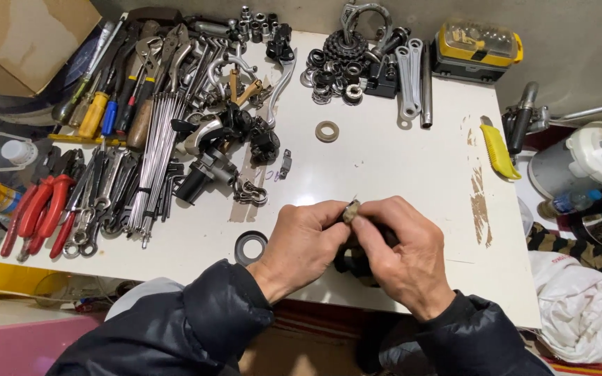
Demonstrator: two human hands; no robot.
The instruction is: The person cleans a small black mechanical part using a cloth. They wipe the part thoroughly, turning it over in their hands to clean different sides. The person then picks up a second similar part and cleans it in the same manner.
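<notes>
My left hand point(302, 245) and my right hand point(400, 252) meet over the front of a white table point(398, 167). Together they pinch a small grey-brown metal part point(350, 210) between thumbs and forefingers. A dark black part point(352, 261) sits under and between both hands, mostly hidden by them. Both arms wear dark padded sleeves. A black ring point(251, 246) lies on the table just left of my left hand.
Pliers with red handles point(40, 209), wrenches, screwdrivers and a bundle of thin metal rods point(158, 153) crowd the table's left. Sprockets, nuts and spanners point(357, 66) lie at the back. A yellow case point(477, 45), a yellow utility knife point(498, 150) and a tan ring point(327, 131) sit further right.
</notes>
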